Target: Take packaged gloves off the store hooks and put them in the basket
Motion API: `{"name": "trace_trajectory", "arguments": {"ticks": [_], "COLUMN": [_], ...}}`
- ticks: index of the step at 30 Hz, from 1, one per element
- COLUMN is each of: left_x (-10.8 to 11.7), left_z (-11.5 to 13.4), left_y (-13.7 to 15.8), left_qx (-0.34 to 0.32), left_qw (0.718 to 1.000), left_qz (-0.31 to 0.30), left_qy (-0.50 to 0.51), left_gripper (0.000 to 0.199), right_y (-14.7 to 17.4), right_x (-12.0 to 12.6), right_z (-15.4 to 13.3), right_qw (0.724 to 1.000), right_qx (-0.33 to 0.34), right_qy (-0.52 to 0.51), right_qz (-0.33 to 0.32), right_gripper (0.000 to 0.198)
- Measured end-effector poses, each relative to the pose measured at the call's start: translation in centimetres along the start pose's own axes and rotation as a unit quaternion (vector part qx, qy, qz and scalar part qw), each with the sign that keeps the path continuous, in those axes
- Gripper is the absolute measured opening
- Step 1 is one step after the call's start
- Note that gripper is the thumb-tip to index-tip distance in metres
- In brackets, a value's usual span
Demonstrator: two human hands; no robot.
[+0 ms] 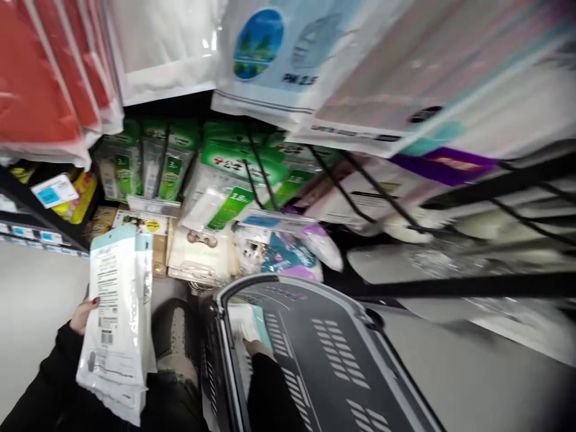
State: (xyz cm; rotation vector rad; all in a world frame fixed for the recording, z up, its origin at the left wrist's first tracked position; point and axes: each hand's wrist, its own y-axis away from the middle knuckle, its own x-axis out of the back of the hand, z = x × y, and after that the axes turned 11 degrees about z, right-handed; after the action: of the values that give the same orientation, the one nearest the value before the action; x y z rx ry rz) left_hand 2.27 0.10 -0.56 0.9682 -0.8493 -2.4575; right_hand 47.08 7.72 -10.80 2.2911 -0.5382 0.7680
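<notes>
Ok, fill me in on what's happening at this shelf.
A person stands at a store rack hung with packets. The left hand holds up a flat white packet with a pale blue top, its printed back facing the camera. The right hand is down inside a dark shopping basket, resting on another packet there. Green and white packets hang on hooks just behind.

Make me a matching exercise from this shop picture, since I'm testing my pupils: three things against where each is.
Things:
1. white packet
2. grey basket
3. green packs

Places:
a. hanging on the rack's hooks
b. held up in the left hand
c. on the floor, with the right hand inside

Pairs: 1-b, 2-c, 3-a
</notes>
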Motion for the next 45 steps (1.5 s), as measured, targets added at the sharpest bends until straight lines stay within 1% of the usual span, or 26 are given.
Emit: {"name": "trace_trajectory", "arguments": {"ticks": [2, 4, 5, 6, 7, 9, 10, 11, 13, 14, 15, 16, 18, 20, 23, 25, 27, 28, 29, 32, 35, 37, 39, 41, 43, 45], "left_x": [-0.4, -1.0, -1.4, -1.8, -2.1, -2.8, -3.0, -3.2, -3.4, -3.4, -3.4, -3.3, -2.9, -2.4, -2.0, -2.1, -2.4, -2.6, -2.7, -2.6, -1.6, -0.6, 0.3, 0.7, 0.7, 0.5], "left_z": [-0.2, -0.6, -0.9, -1.1, -1.3, -1.6, -1.7, -1.7, -1.9, -1.9, -2.0, -2.1, -2.2, -2.4, -2.5, -2.4, -2.2, -2.1, -2.0, -1.8, -1.5, -1.1, -0.8, -0.6, -0.5, -0.7], "left_y": [-0.2, -0.2, -0.2, -0.1, 0.0, 0.2, 0.4, 0.5, 0.8, 0.9, 1.1, 1.2, 1.3, 1.4, 1.4, 1.4, 1.5, 1.5, 1.6, 1.7, 1.8, 1.5, 0.9, 0.4, 0.1, 0.3], "left_qx": [-0.019, -0.029, -0.031, -0.035, -0.04, -0.053, -0.059, -0.063, -0.063, -0.062, -0.062, -0.064, -0.074, -0.087, -0.094, -0.086, -0.075, -0.07, -0.065, -0.048, -0.024, -0.012, -0.007, 0.011, 0.019, -0.002], "left_qw": [1.0, 0.999, 0.999, 0.999, 0.999, 0.997, 0.996, 0.994, 0.992, 0.992, 0.991, 0.991, 0.99, 0.991, 0.993, 0.995, 0.996, 0.996, 0.997, 0.998, 0.999, 1.0, 0.999, 0.997, 0.996, 0.994], "left_qz": [0.002, 0.0, -0.004, -0.012, -0.025, -0.057, -0.074, -0.087, -0.104, -0.109, -0.114, -0.116, -0.117, -0.105, -0.062, -0.043, -0.044, -0.045, -0.045, -0.04, -0.031, -0.006, 0.034, 0.066, 0.087, 0.106], "left_qy": [0.011, 0.019, 0.022, 0.022, 0.019, 0.003, -0.008, -0.017, -0.026, -0.027, -0.026, -0.023, -0.012, 0.009, 0.031, 0.028, 0.018, 0.014, 0.012, 0.017, 0.027, 0.028, 0.034, 0.03, 0.022, 0.022], "left_gripper": [0.026, 0.032, 0.035, 0.037, 0.039, 0.041, 0.041, 0.041, 0.041, 0.041, 0.043, 0.045, 0.05, 0.05, 0.041, 0.037, 0.039, 0.04, 0.041, 0.042, 0.032, 0.025, 0.021, 0.018, 0.017, 0.016], "right_y": [0.6, 2.8, 4.6, 6.9, 9.5, 14.8, 17.1, 19.0, 21.5, 22.0, 22.1, 21.9, 21.2, 20.4, 20.0, 20.0, 19.8, 19.6, 19.3, 17.9, 16.8, 16.6, 16.5, 16.4, 16.3, 16.4], "right_x": [0.8, 2.1, 2.7, 3.1, 3.3, 2.7, 1.9, 0.9, -1.2, -2.1, -2.9, -3.5, -4.1, -4.2, -3.9, -3.8, -3.5, -3.3, -2.9, -1.1, 1.7, 3.4, 4.4, 4.6, 3.8, 2.3], "right_z": [-2.1, -5.1, -6.9, -8.9, -10.9, -14.6, -16.1, -17.4, -18.8, -19.0, -19.0, -18.8, -18.0, -17.2, -16.3, -16.2, -16.2, -16.2, -16.2, -15.8, -15.0, -14.4, -13.4, -12.0, -10.2, -8.4], "right_qw": [0.998, 0.995, 0.987, 0.971, 0.956, 0.926, 0.917, 0.913, 0.914, 0.917, 0.919, 0.921, 0.922, 0.917, 0.905, 0.892, 0.882, 0.882, 0.887, 0.912, 0.927, 0.928, 0.918, 0.895, 0.856, 0.807], "right_qx": [0.001, 0.054, 0.142, 0.216, 0.264, 0.332, 0.354, 0.371, 0.384, 0.382, 0.375, 0.368, 0.358, 0.352, 0.324, 0.292, 0.253, 0.235, 0.219, 0.173, 0.125, 0.111, 0.099, 0.068, 0.021, -0.012], "right_qy": [0.026, 0.009, -0.046, -0.085, -0.105, -0.099, -0.076, -0.053, 0.012, 0.036, 0.053, 0.058, 0.032, -0.032, -0.156, -0.228, -0.277, -0.293, -0.305, -0.327, -0.332, -0.342, -0.371, -0.419, -0.475, -0.525], "right_qz": [-0.05, -0.078, -0.065, -0.052, -0.066, -0.15, -0.167, -0.159, -0.128, -0.112, -0.107, -0.11, -0.141, -0.185, -0.227, -0.258, -0.286, -0.285, -0.269, -0.179, -0.123, -0.1, -0.1, -0.138, -0.201, -0.271], "right_gripper": [0.02, 0.021, 0.023, 0.028, 0.031, 0.03, 0.028, 0.028, 0.039, 0.042, 0.041, 0.036, 0.026, 0.027, 0.027, 0.025, 0.024, 0.024, 0.025, 0.033, 0.044, 0.047, 0.047, 0.047, 0.04, 0.032]}}
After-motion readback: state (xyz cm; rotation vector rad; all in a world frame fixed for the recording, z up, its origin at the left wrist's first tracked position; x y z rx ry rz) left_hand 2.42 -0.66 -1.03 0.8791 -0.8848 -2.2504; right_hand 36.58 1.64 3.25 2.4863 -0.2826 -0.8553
